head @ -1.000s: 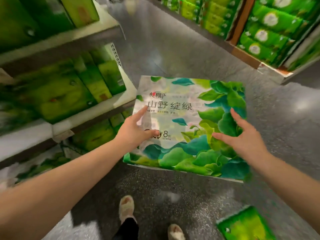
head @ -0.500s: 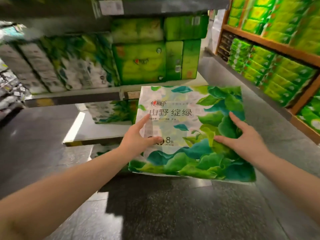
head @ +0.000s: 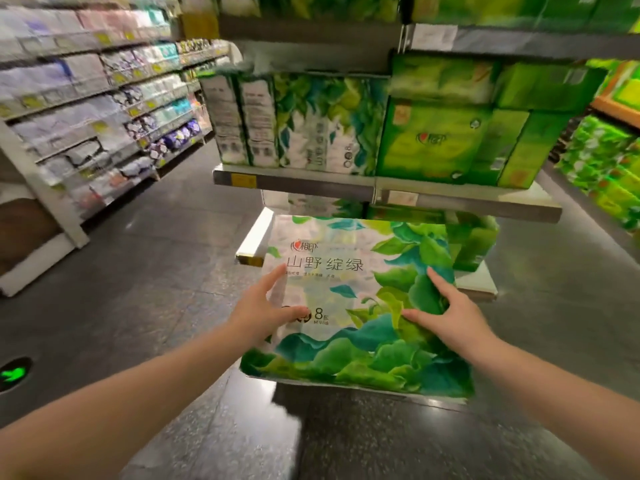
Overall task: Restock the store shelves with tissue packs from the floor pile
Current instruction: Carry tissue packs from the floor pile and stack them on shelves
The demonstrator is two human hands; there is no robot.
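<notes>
Since half a second ago, your view has swung leftward, revealing an aisle at frame left. Your left hand [head: 263,311] and right hand [head: 450,315] grasp the leaf-printed tissue pack [head: 349,292] at frame centre, below the stocked shelf [head: 294,183].

Grey metal shelf [head: 346,186] with upright leaf-print tissue packs [head: 311,123] beside bright green packs [head: 450,140].

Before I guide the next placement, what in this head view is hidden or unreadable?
- Lower shelf: mostly hidden behind the held tissue pack; free space unknown.
- Left hand and right hand: fingers under the pack unseen.
- Price tag: blurred, unreadable.
- Aisle shelves: motion-blurred.
</notes>
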